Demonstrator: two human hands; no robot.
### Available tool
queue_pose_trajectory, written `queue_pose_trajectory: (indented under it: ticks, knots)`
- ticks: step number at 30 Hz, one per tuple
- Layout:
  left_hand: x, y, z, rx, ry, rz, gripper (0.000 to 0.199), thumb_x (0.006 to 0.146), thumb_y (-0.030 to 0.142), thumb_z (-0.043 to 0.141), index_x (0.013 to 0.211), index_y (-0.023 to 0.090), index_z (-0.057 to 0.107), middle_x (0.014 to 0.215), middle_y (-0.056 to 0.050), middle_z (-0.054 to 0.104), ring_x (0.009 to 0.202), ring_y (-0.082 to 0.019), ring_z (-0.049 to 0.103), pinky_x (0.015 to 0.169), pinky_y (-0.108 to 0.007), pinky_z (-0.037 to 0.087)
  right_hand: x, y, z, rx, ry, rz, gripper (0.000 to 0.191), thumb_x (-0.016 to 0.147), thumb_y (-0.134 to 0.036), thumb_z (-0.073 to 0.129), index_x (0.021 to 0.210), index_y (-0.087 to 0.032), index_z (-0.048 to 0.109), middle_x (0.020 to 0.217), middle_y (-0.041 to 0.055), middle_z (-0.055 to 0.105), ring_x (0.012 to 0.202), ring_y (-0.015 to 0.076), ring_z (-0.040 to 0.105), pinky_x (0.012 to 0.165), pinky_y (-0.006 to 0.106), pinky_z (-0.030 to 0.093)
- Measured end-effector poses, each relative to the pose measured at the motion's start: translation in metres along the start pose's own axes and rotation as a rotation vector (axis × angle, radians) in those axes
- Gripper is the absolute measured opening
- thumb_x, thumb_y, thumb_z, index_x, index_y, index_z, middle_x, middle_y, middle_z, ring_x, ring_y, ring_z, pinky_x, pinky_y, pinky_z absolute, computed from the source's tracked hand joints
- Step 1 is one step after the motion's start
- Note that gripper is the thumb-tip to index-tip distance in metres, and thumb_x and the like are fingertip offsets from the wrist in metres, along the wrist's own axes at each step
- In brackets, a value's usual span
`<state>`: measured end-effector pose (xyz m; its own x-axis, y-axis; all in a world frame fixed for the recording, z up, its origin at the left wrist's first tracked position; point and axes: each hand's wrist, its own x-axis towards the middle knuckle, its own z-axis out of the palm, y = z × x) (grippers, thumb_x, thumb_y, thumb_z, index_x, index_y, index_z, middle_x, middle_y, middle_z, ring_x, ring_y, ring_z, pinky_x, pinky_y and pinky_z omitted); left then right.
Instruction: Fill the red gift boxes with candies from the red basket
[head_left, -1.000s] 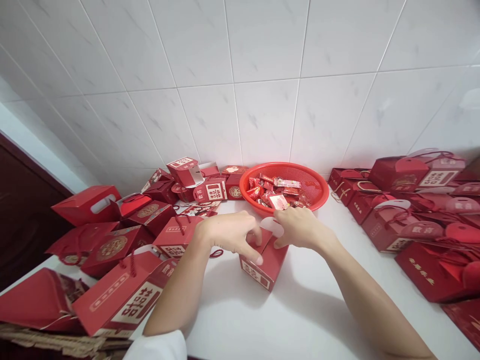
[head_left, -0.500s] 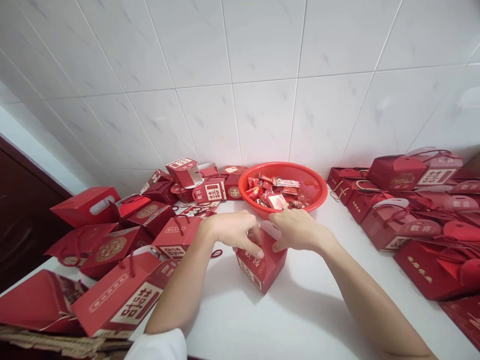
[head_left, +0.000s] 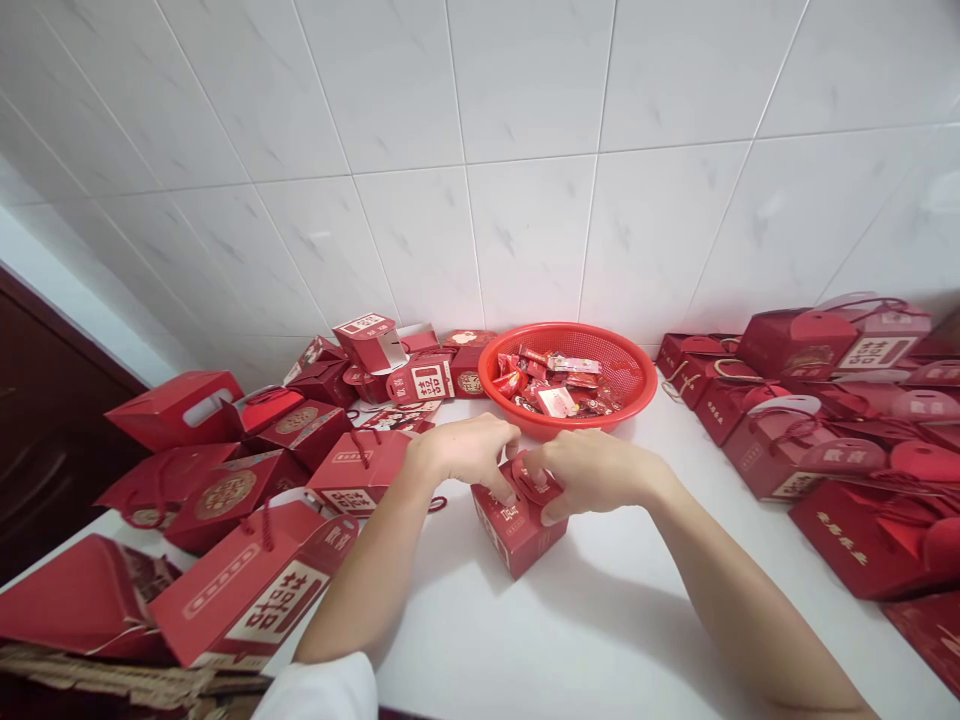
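Observation:
A small red box (head_left: 517, 535) with pale printing stands on the white table (head_left: 465, 640) in front of me. My left hand (head_left: 476, 455) grips its upper left side, thumb on the near panel. My right hand (head_left: 589, 470) holds the top flaps and right side, with the thumb low on the right panel. The flaps are folded inward between the two hands, partly hidden by the fingers. Just behind the box is a red mesh basket (head_left: 641, 392) with wrapped sweets (head_left: 559, 400) in it.
Several red boxes (head_left: 281, 595) with cord handles crowd the left side. Smaller boxes (head_left: 427, 382) are stacked at the back left. Rows of red boxes (head_left: 840, 535) fill the right side. A tiled wall (head_left: 532, 230) rises behind the table.
The box's top flaps, upright before, are now folded down further. Both hands have stayed on the box, and the right hand has shifted slightly down over the flaps.

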<state>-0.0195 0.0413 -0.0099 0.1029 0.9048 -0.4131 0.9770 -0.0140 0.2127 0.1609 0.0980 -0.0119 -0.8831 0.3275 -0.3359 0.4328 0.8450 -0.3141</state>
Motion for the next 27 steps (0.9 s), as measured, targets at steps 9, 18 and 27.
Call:
queue_pose_trajectory:
  ticks: [9,18,27]
  knots:
    - [0.005,0.004,0.001,-0.011,0.009,0.029,0.041,0.064,0.040,0.078,0.095,0.022,0.059,0.094,0.000,0.063,0.084,-0.021,0.060,0.058,-0.026,0.037,-0.004,0.001,-0.003,0.010,0.011,0.047,0.018,0.077,-0.031,0.069,0.093,-0.023,0.065,0.081,-0.0008,0.065,0.064,0.0135,0.055,0.054,0.025,0.030]
    - [0.012,0.000,0.003,-0.037,-0.044,0.000,0.051,0.061,0.045,0.080,0.103,0.023,0.059,0.094,0.000,0.064,0.086,-0.022,0.061,0.059,-0.025,0.037,-0.006,-0.003,-0.006,0.002,-0.034,0.003,0.028,0.079,-0.027,0.068,0.108,-0.027,0.068,0.087,-0.0003,0.064,0.069,0.0142,0.056,0.055,0.025,0.031]
    - [0.020,0.022,0.017,-0.182,0.014,0.064,0.053,0.065,0.056,0.075,0.098,0.021,0.054,0.106,-0.005,0.062,0.087,-0.022,0.062,0.060,-0.026,0.044,-0.009,0.007,-0.007,-0.035,-0.028,0.069,0.027,0.073,-0.032,0.069,0.099,-0.025,0.069,0.079,-0.0008,0.062,0.062,0.0141,0.053,0.052,0.025,0.031]
